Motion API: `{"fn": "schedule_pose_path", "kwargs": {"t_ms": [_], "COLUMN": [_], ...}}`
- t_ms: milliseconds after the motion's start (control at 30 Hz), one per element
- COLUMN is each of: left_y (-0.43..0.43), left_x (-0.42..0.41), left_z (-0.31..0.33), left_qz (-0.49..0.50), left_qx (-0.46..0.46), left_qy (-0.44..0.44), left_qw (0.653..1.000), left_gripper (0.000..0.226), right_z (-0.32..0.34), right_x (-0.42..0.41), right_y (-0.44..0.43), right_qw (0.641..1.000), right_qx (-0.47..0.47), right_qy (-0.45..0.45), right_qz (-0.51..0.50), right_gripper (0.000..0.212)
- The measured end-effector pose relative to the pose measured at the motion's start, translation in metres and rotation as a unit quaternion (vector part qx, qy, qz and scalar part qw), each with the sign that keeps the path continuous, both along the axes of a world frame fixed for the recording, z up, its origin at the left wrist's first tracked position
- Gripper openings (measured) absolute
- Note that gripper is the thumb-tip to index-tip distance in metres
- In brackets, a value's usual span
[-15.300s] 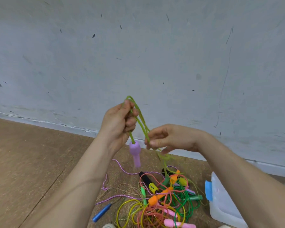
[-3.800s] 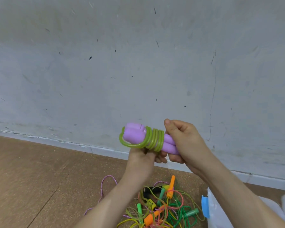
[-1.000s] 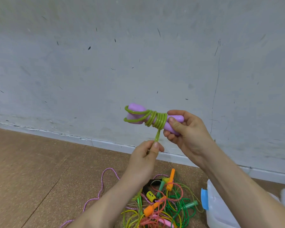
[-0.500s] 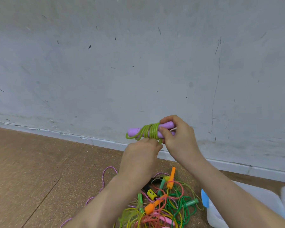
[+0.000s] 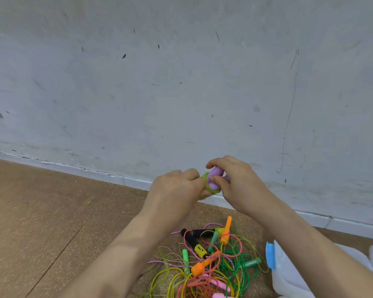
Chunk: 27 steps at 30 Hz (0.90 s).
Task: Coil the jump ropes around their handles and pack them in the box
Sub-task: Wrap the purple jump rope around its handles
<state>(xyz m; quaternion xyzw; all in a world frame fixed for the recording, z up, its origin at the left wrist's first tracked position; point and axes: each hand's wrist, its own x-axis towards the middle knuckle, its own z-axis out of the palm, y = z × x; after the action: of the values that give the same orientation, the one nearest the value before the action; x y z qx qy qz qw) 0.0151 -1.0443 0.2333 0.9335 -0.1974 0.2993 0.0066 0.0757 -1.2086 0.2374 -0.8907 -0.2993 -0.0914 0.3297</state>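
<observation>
**A:** Where is the bundle right now?

**B:** In the air in front of the wall (image 5: pixel 181 82), well above the floor (image 5: pixel 41 211). The right grip (image 5: pixel 239 186) is curled round the purple handles (image 5: pixel 213 172). The left grip (image 5: pixel 177 190) pinches the green rope (image 5: pixel 205 177) wound around them, right beside the right fingers.

**A:** So what can spoil it from here?

**B:** The winding, mostly. That rope looks springy and slick. If the left grip lets go before the loose end is wedged under a turn, I judge the turns spring open and slide off the handle tips.

**A:** Can you see the end tucked in?

**B:** No. The hands cover it and the picture is blurred there, so I cannot tell.

**A:** And the two handles?

**B:** They lie close together under the fingers. A slack hold from the right grip may let one slip out, and then the whole winding goes loose.

**A:** What about the box?

**B:** The box (image 5: pixel 284 269) stands on the floor at the lower right, well apart from the bundle, with a blue latch (image 5: pixel 270 253) on its near edge. The pile of ropes (image 5: pixel 211 261) lies on the floor under the hands, just beside the box. A careless drop could land the bundle in that tangle. A trailing end could also snag the orange handle (image 5: pixel 226 230) and drag other ropes along.
</observation>
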Motion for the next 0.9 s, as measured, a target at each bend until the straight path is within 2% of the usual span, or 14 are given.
{"fn": "schedule_pose_path", "kwargs": {"t_ms": [67, 133, 200, 300, 367, 433, 500, 567, 667, 767, 867, 900], "left_y": [0.009, 0.012, 0.015, 0.015, 0.014, 0.011, 0.01, 0.009, 0.003, -0.009, -0.02, -0.024], "left_x": [0.0, 0.001, 0.003, 0.006, 0.006, 0.006, 0.007, 0.007, 0.007, 0.01, 0.015, 0.016], "left_z": [0.001, 0.005, 0.011, 0.016, 0.018, 0.024, 0.03, 0.034, 0.028, 0.019, 0.011, 0.009], "left_qz": [0.012, -0.006, -0.055, -0.069, -0.056, -0.061, -0.089, -0.109, -0.104, -0.103, -0.053, -0.049], "left_qx": [-0.007, -0.04, -0.09, -0.205, -0.326, -0.432, -0.478, -0.512, -0.583, -0.677, -0.72, -0.739], "left_qy": [0.045, 0.065, 0.082, 0.152, 0.241, 0.314, 0.358, 0.365, 0.328, 0.322, 0.346, 0.357], "left_qw": [0.999, 0.997, 0.991, 0.964, 0.912, 0.843, 0.797, 0.77, 0.736, 0.654, 0.599, 0.569], "left_gripper": [0.018, 0.03, 0.014, 0.02, 0.01, 0.014, 0.015, 0.017, 0.015, 0.019, 0.036, 0.044], "right_z": [0.008, 0.018, 0.026, 0.032, 0.035, 0.04, 0.042, 0.042, 0.04, 0.038, 0.03, 0.028], "right_x": [-0.004, -0.01, -0.014, -0.016, -0.015, -0.014, -0.014, -0.013, -0.01, -0.009, -0.008, -0.008], "right_y": [-0.002, -0.004, -0.007, -0.011, -0.014, -0.018, -0.021, -0.022, -0.025, -0.025, -0.021, -0.019], "right_qw": [0.999, 0.997, 0.996, 0.987, 0.976, 0.96, 0.942, 0.923, 0.889, 0.849, 0.817, 0.807], "right_qx": [-0.034, -0.036, -0.026, 0.015, 0.048, 0.098, 0.145, 0.184, 0.244, 0.308, 0.362, 0.378], "right_qy": [0.014, 0.022, 0.046, 0.125, 0.175, 0.222, 0.26, 0.29, 0.335, 0.379, 0.402, 0.408], "right_qz": [0.029, 0.057, 0.077, 0.103, 0.121, 0.139, 0.157, 0.172, 0.195, 0.204, 0.2, 0.2], "right_gripper": [0.025, 0.026, 0.023, 0.02, 0.021, 0.022, 0.021, 0.019, 0.016, 0.023, 0.015, 0.014]}}
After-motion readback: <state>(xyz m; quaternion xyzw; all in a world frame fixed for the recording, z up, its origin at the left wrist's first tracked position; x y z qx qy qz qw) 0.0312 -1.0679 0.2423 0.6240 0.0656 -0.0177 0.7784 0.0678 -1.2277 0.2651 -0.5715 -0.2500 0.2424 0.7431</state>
